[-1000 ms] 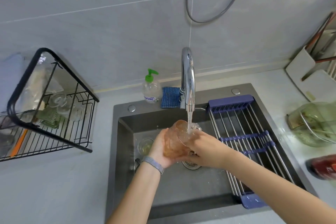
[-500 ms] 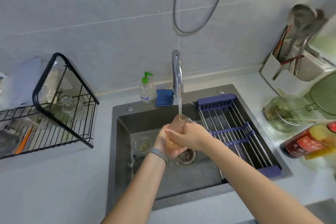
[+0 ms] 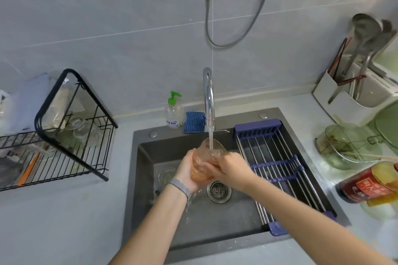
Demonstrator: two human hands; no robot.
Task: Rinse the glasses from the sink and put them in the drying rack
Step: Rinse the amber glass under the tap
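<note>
Both hands hold an amber glass (image 3: 201, 163) tilted under the running stream from the chrome tap (image 3: 208, 101), above the dark sink (image 3: 215, 219). My left hand (image 3: 187, 173) grips the glass from the left and below. My right hand (image 3: 228, 170) grips it from the right, fingers wrapped over its side near the rim. A clear glass (image 3: 165, 175) stands on the sink floor at the left, partly hidden behind my left hand. The black wire drying rack (image 3: 71, 135) on the left counter holds several clear glasses.
A roll-up rack with blue ends (image 3: 277, 168) covers the sink's right part. A soap bottle (image 3: 174, 112) and a blue sponge (image 3: 193, 122) stand behind the sink. On the right counter are a green glass bowl (image 3: 344, 146), a red-labelled bottle (image 3: 370, 183) and a utensil holder (image 3: 357, 84).
The camera has tilted up and back, showing more wall and counter. The glass stays under the stream in both hands, turned slightly.
</note>
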